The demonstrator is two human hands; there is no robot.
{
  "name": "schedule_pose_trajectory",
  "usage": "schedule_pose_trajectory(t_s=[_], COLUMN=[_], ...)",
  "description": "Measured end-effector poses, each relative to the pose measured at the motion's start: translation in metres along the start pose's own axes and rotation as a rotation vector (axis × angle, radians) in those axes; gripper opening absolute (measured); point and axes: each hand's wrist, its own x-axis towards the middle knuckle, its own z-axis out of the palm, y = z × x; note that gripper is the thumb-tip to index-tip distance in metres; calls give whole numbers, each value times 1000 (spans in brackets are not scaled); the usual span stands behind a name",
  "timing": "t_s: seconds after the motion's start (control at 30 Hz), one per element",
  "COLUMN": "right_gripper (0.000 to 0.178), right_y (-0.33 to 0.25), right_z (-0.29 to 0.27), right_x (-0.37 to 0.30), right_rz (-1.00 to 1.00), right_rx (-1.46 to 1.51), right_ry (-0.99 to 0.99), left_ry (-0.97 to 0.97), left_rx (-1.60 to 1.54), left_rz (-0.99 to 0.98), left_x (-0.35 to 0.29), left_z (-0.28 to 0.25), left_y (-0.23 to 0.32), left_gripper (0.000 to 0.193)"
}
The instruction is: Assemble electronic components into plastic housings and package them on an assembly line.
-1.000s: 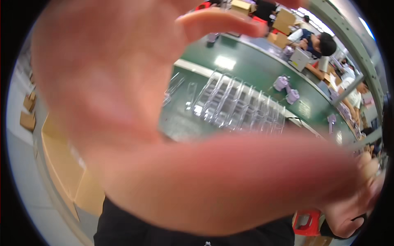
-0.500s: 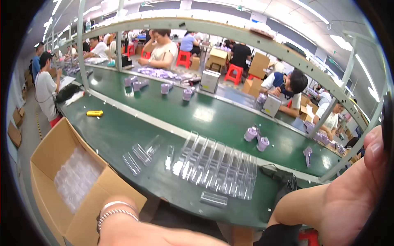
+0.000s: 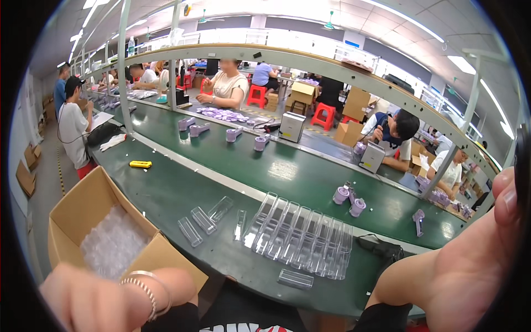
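Observation:
My left hand (image 3: 91,301), with bracelets (image 3: 145,299) at the wrist, is at the lower left, in front of an open cardboard box (image 3: 77,207). Motion smears its fingers, and I see nothing held in it. Inside the box lies a pile of clear plastic pieces (image 3: 113,243). My right hand (image 3: 470,265) is raised close at the right rim, beside a dark edge (image 3: 520,166); most of its fingers are cut off. Between my arms, a row of clear plastic cases (image 3: 298,238) lies on the green table, with one case (image 3: 295,279) nearer me and several loose cases (image 3: 203,220) to the left.
A yellow cutter (image 3: 140,164) lies on the table (image 3: 166,193). Beyond a pale rail, purple handheld devices (image 3: 341,194) are spread along a green belt (image 3: 282,160). A metal frame post (image 3: 121,72) stands at the left. Several people work across the line; another (image 3: 72,119) stands left.
My left hand has moved left, from the lower middle to in front of the box. The view has tilted up slightly. My right hand stays raised at the right rim.

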Motion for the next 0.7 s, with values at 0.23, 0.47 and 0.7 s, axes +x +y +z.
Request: schedule_pose_trajectory(t_s=[0.23,0.47,0.7], right_gripper=[56,53,50], right_y=[9,1,5], right_z=[14,3,-1], right_x=[1,18,15], right_rz=[3,-24,-24], right_rx=[50,12,-2], right_ry=[-25,-106,-134], left_ry=[216,7,-183], left_rx=[136,-355,-821], left_rz=[-343,-418,-530], left_x=[5,28,18], left_z=[42,48,62], left_y=[-58,-104,-140], left_gripper=[4,13,26])
